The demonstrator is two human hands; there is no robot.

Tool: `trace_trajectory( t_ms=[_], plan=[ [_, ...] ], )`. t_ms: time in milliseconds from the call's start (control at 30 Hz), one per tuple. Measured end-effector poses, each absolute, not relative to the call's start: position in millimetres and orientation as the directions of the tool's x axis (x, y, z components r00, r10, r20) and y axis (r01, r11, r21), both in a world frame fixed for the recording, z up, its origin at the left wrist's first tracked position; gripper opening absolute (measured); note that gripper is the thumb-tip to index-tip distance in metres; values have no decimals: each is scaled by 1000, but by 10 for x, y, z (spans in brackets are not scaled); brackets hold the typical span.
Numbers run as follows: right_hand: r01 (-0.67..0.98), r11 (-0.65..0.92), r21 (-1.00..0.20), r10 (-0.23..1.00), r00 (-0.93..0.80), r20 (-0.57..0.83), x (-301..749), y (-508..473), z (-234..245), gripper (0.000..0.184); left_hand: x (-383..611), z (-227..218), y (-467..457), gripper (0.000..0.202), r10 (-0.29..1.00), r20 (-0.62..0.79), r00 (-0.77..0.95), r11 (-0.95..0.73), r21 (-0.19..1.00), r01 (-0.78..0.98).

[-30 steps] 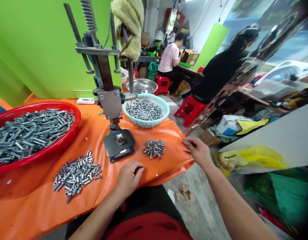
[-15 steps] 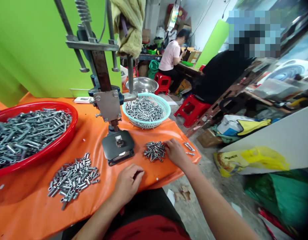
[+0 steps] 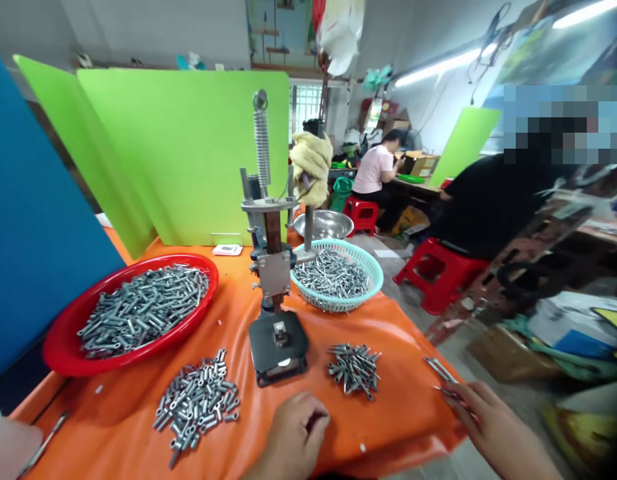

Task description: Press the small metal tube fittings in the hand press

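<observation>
My left hand (image 3: 298, 430) lies curled on the orange table cover, in front of the hand press (image 3: 275, 273) and its black base. Its fingers are bent in toward the thumb, and whatever they hold is hidden. At the table's right edge, my right hand (image 3: 483, 423) has thumb and fingers closed on the end of a thin metal rod (image 3: 441, 389). Two similar metal rods (image 3: 439, 367) lie just beyond its fingertips. Between my hands is a pile of thin eye-ended rods (image 3: 355, 370). Left of the press lies a pile of short ring-ended metal sleeves (image 3: 201, 400).
A red basin (image 3: 58, 343) of metal sleeves stands at the left. Behind the press are a pale blue basket (image 3: 373, 273) of thin metal parts and a steel bowl (image 3: 323, 217). Green panels (image 3: 188, 147) border the table. Two people sit on red stools at the right.
My right hand has left the rod pile and moved right to the loose rods at the edge. My left hand stays curled before the press. The view has tilted up and left.
</observation>
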State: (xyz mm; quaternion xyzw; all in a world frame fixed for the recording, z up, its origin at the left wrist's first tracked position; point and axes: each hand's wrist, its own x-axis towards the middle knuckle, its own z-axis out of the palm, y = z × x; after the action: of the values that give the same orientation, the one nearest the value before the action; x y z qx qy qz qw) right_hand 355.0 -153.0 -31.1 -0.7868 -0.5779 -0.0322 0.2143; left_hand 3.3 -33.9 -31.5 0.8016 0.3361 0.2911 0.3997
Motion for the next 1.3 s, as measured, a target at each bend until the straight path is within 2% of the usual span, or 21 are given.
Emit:
trace_trajectory(
  t_ms=[200,433,567,633,767,867,1067,1300],
  plan=[
    [905,-225,-361,889,342,306,3550,-1474,-353,38,22,-376,-340,13,772,217,598,-474,823,313],
    [905,-351,-240,863,413,292,3408,-1501,-251,39,-5,-235,-366,19,756,188,627,-450,844,290],
    [912,-353,-208,879,399,261,3323,-1503,-206,34,-4,-211,-335,21,731,189,656,-460,846,269],
    [902,-366,-227,864,420,277,3339,-1527,-207,32,-6,-223,-326,20,722,184,667,-459,849,262],
    [864,-367,-344,830,471,298,3389,-1576,-165,30,-13,-257,-325,19,711,174,682,-458,850,261],
    [878,-283,-386,859,411,305,3338,-1506,-98,27,-11,-273,-320,19,709,173,683,-460,849,262],
    [935,-30,-352,949,136,283,3036,-1053,-81,23,-16,-265,-316,18,709,178,683,-472,839,271],
    [944,43,-327,986,12,164,2873,-654,-99,19,-15,-282,-319,19,712,173,680,-466,841,274]
  ],
)
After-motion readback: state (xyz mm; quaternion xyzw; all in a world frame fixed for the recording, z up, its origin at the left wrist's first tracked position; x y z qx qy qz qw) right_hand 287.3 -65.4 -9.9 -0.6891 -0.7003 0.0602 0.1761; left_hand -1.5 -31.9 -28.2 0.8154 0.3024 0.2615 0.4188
